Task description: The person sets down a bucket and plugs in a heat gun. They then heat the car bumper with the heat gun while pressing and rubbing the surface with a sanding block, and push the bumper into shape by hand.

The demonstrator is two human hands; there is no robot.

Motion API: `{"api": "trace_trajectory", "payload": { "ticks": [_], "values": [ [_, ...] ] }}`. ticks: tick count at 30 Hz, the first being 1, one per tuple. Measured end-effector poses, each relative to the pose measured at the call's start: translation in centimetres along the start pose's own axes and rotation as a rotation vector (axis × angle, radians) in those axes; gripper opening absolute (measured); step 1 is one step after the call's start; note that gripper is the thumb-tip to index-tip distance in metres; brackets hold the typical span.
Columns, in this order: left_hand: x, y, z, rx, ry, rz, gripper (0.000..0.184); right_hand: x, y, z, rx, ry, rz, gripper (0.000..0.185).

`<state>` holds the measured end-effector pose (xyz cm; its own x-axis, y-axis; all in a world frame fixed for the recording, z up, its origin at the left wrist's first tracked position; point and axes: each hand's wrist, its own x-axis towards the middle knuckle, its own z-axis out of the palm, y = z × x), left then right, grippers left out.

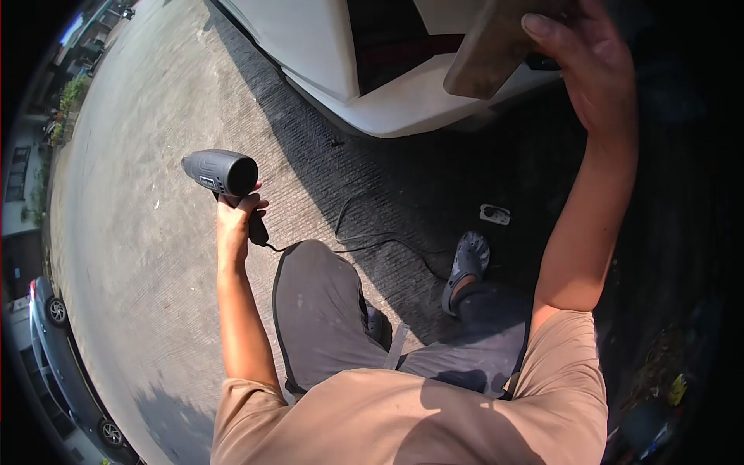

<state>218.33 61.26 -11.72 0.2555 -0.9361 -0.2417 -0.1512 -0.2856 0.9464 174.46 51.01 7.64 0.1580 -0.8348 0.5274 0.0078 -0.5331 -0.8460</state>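
Observation:
A black heat gun (225, 172) is in my left hand (237, 211), whose fingers wrap round its handle; its nozzle points to the left, away from the car. From the handle a black cord (380, 242) runs to the right over the ground. At the upper right my right hand (585, 58) grips a flat brown block (496, 50), thumb on its near face. That block is in front of the rear corner of a white car (403, 108) and hides part of it. Whether the block touches the car I cannot tell.
My bent knee (316, 287) and a foot in a grey clog (468, 263) are below the car. A small white object (494, 214) lies on the shaded ground. A blue-grey car (70, 372) stands at the far left. Assorted items (647, 426) lie at the lower right.

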Motion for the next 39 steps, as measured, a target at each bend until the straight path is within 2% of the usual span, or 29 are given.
{"api": "trace_trajectory", "payload": {
  "ticks": [3,5,6,8,9,10,11,12,13,15,17,18,21,22,25,26,29,31,33,36,39],
  "values": [
    [2.7,-9.6,-2.0,0.128,-0.09,-0.314,0.037,-1.8,-0.8,-2.5,-0.116,-0.036,0.062,0.043],
    [3.2,-17.3,-2.1,0.198,-0.187,-0.408,0.03,-3.3,-0.7,-4.5,-0.183,-0.115,0.166,0.047],
    [3.1,-19.8,-1.5,0.323,-0.234,-0.407,0.037,-3.8,-1.4,-4.4,-0.195,-0.15,0.323,0.051],
    [3.2,-23.7,0.3,0.784,-0.344,-0.254,0.065,-4.8,-1.0,-4.0,-0.164,-0.296,0.373,0.052],
    [3.9,-29.2,0.7,0.838,-0.363,-0.226,0.068,-5.0,-0.8,-3.7,-0.146,-0.37,0.403,0.052],
    [1.8,-25.8,3.8,0.949,-0.343,-0.13,0.073,-5.6,-1.1,-3.8,-0.162,-0.411,0.471,0.051],
    [1.4,-25.8,5.6,0.998,-0.373,0.013,0.072,-5.8,-1.3,-3.6,-0.175,-0.456,0.545,0.051],
    [1.5,-24.8,7.2,1.019,-0.452,0.025,0.071,-5.9,-1.3,-3.5,-0.183,-0.502,0.622,0.05],
    [2.0,-25.7,8.3,1.124,-0.506,0.236,0.069,-6.6,-0.4,-3.1,-0.223,-0.502,0.567,0.048],
    [3.7,-25.6,12.4,1.157,-0.63,0.187,0.068,-8.3,2.2,-2.4,-0.305,-0.504,0.462,0.045],
    [5.2,-29.0,15.2,1.122,-0.62,0.475,0.068,-8.9,3.3,-1.9,-0.322,-0.552,0.594,0.042],
    [5.6,-28.9,16.5,1.13,-0.655,0.532,0.071,-9.4,4.1,-1.6,-0.312,-0.582,0.627,0.042],
    [6.7,-29.5,21.0,1.137,-0.713,0.554,0.07,-11.5,6.8,-1.2,-0.323,-0.586,0.644,0.038],
    [8.2,-33.1,22.0,1.144,-0.733,0.576,0.069,-11.8,7.1,-1.0,-0.322,-0.597,0.671,0.036],
    [9.5,-36.3,25.0,0.987,-0.712,0.661,0.067,-12.7,8.3,-0.6,-0.335,-0.639,0.762,0.035],
    [8.4,-33.0,26.3,1.246,-0.735,0.534,0.062,-12.9,8.7,-0.5,-0.341,-0.652,0.794,0.035],
    [9.6,-36.0,28.6,1.16,-0.707,0.456,0.056,-13.9,10.0,-0.5,-0.313,-0.687,0.845,0.035],
    [10.5,-40.7,28.7,0.466,-0.795,0.233,0.053,-15.0,11.2,-0.5,-0.26,-0.653,0.822,0.034],
    [9.8,-37.3,29.4,0.767,-0.808,0.304,0.054,-16.0,12.4,-0.4,-0.19,-0.561,0.747,0.033],
    [9.1,-33.2,30.1,1.212,-0.782,0.394,0.056,-14.9,12.2,0.3,0.289,-0.352,0.977,0.03],
    [10.1,-32.9,30.5,0.981,-0.804,0.329,0.06,-13.1,10.8,1.5,0.502,-0.239,0.975,0.028]
  ]
}}
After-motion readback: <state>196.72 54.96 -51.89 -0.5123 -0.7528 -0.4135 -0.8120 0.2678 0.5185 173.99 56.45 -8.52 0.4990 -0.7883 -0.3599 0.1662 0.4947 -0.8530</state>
